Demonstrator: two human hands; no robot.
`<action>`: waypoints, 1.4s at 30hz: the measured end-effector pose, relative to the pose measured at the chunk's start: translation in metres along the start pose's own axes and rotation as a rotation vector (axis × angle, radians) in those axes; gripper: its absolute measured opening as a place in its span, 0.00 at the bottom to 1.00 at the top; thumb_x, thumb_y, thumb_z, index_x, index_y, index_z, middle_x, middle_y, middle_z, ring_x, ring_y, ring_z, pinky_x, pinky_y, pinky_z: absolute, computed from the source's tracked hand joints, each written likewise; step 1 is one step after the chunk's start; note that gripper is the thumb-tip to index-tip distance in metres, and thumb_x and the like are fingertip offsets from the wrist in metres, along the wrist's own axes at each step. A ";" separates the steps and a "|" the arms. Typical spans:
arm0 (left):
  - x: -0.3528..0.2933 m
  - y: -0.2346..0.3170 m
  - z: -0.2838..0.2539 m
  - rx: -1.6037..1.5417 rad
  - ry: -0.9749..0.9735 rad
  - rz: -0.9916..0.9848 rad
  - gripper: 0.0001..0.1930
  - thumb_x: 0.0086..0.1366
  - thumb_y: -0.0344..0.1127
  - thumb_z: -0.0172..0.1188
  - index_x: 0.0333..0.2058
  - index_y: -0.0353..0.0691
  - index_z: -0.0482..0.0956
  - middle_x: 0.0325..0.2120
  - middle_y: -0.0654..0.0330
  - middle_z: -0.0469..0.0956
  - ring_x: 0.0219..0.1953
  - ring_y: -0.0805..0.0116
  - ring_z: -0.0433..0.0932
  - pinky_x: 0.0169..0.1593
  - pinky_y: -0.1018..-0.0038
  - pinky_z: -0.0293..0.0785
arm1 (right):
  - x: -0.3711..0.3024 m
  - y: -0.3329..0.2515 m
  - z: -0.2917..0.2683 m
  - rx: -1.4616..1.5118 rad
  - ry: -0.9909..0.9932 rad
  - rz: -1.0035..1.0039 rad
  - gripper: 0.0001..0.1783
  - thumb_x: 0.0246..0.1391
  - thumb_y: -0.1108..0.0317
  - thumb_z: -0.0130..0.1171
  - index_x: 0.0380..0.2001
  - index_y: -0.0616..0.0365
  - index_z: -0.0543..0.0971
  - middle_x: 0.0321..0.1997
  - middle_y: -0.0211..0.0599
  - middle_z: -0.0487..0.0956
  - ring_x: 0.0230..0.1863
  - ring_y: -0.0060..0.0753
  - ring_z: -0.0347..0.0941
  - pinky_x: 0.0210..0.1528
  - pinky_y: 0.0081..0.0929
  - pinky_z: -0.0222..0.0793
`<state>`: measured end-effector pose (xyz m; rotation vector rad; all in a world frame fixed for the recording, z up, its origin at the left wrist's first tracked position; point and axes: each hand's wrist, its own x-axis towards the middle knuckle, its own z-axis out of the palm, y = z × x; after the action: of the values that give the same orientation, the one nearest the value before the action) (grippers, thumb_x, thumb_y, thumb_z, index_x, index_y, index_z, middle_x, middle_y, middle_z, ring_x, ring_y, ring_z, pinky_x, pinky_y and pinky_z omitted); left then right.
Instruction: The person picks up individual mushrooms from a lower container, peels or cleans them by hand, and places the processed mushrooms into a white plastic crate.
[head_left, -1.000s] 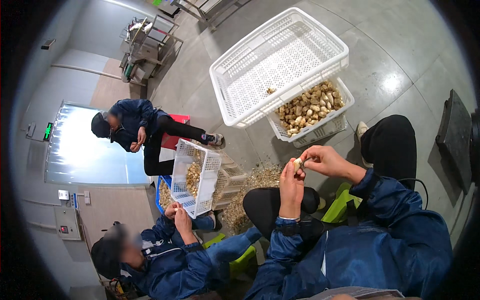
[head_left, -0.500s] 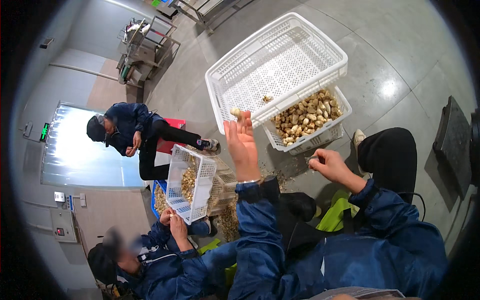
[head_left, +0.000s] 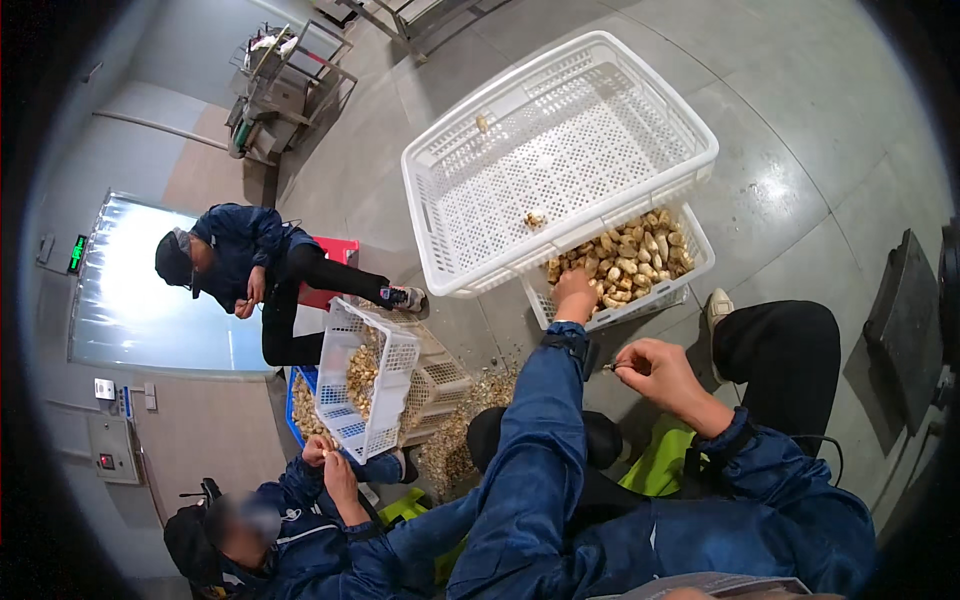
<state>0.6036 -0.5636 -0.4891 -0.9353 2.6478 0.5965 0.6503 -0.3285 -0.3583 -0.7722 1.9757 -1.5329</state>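
Note:
My left hand [head_left: 575, 295] reaches down into the lower white crate [head_left: 702, 240], its fingers among a heap of small pale-brown mushrooms [head_left: 632, 262]. Its fingertips are hidden in the pile. Over the far part of this crate sits a larger white perforated crate [head_left: 560, 225], tilted, with one mushroom [head_left: 482, 123] toward its far left and a brownish piece [head_left: 534, 220] near its close side. In front of my right knee, my right hand [head_left: 660, 375] is pinched closed on a small dark blade-like piece [head_left: 609, 367].
To the left, two co-workers [head_left: 240, 250] sit around white crates [head_left: 385, 390] of mushrooms and a blue crate [head_left: 305, 405]. Brown trimmings [head_left: 455, 435] litter the floor near my feet. A dark flat platform [head_left: 905, 320] stands at the right; a metal cart [head_left: 290, 90] is at the back left.
My left hand, palm up with a mushroom at its fingertips, has dropped into the lower crate. A mushroom now lies inside the upper crate. My right hand has lowered slightly.

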 end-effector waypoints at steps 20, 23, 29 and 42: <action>-0.200 -0.027 -0.065 -1.703 -0.251 0.216 0.16 0.70 0.33 0.52 0.54 0.37 0.72 0.47 0.61 0.76 0.36 0.79 0.71 0.39 0.80 0.72 | 0.008 0.007 -0.001 0.388 -0.043 0.010 0.12 0.58 0.70 0.57 0.23 0.63 0.71 0.56 0.37 0.72 0.29 0.10 0.67 0.33 0.15 0.67; -0.219 -0.030 -0.062 -1.724 -0.249 0.247 0.17 0.70 0.30 0.51 0.56 0.37 0.70 0.51 0.59 0.74 0.36 0.78 0.72 0.40 0.80 0.72 | 0.005 0.005 0.005 0.436 -0.104 -0.010 0.08 0.59 0.69 0.57 0.29 0.63 0.76 0.53 0.34 0.74 0.29 0.09 0.67 0.34 0.13 0.66; -0.245 -0.024 -0.059 -1.802 -0.187 0.262 0.21 0.70 0.29 0.50 0.60 0.34 0.65 0.55 0.58 0.71 0.37 0.77 0.72 0.41 0.79 0.72 | 0.002 -0.006 0.011 0.404 -0.211 -0.018 0.08 0.58 0.69 0.58 0.35 0.63 0.79 0.45 0.27 0.76 0.34 0.09 0.69 0.36 0.12 0.66; -0.255 -0.032 -0.047 -1.716 -0.084 0.280 0.21 0.70 0.29 0.49 0.60 0.30 0.63 0.50 0.57 0.74 0.35 0.75 0.70 0.40 0.77 0.70 | 0.001 0.002 0.020 0.248 -0.247 -0.114 0.09 0.58 0.66 0.58 0.38 0.59 0.79 0.29 0.22 0.76 0.27 0.14 0.64 0.30 0.17 0.63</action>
<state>0.8108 -0.4716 -0.3604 -0.6598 1.6290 2.9552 0.6639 -0.3423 -0.3647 -0.9307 1.5541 -1.6230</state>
